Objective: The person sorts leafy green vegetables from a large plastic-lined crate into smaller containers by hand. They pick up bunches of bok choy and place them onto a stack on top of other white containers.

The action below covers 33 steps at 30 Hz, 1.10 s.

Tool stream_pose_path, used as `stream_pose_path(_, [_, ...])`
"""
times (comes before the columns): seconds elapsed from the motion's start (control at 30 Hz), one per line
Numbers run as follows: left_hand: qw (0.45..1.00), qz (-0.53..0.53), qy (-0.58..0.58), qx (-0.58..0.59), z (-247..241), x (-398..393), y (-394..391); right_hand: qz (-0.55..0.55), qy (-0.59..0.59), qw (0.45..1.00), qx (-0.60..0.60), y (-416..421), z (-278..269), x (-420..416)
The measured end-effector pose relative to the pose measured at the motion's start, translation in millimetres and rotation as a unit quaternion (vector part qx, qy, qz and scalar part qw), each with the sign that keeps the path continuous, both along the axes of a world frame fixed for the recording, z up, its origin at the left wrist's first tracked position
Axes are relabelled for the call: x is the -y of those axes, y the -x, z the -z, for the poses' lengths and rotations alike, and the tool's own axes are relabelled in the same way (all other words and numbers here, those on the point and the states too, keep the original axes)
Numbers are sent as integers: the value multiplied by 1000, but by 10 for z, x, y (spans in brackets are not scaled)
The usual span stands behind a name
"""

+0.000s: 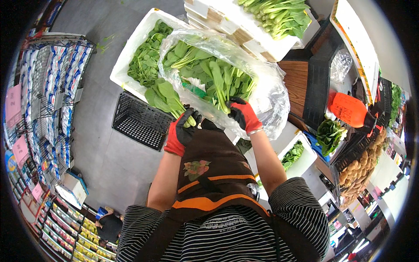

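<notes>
Both my hands wear red and black work gloves. My left hand point(182, 131) grips a bunch of leafy greens point(165, 98) by its pale stems, leaves pointing away from me. My right hand point(243, 114) is closed on the stem ends of another bunch of greens point(217, 80), inside an open clear plastic bag point(273, 101). More bunches lie in that bag, with a green strip among them. The bag rests partly over a white foam box point(126, 67) of loose leafy greens point(147, 54).
An empty black plastic crate point(140, 119) stands below the foam box. Stacked foam boxes point(229, 28) bear stemmed greens point(278, 16). An orange-red bottle point(348, 109) and brown root vegetables point(361, 170) are at right, stocked shelves point(52, 91) at left. A person point(109, 226) is at lower left.
</notes>
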State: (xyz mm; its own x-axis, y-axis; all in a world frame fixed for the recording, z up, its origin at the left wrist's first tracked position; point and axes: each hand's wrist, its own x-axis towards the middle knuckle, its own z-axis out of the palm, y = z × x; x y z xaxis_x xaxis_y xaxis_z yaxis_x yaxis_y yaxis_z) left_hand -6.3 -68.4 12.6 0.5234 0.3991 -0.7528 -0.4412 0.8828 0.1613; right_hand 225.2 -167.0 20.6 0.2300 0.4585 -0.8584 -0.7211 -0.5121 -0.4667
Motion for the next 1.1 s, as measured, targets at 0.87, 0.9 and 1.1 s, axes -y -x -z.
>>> stream_pose_path(0.87, [985,134,-41,97,-110,309,5,-451,-58,626,634,1090,-949,-46])
stream_pose_path(0.9, [983,137,-58,108,-52,328,39,-448,-79,635,624,1109,-963,-49])
stream_pose_path(1.1, [967,184,-164,68,215,306,324,-399,-172,738,516,1071,-1065,-74])
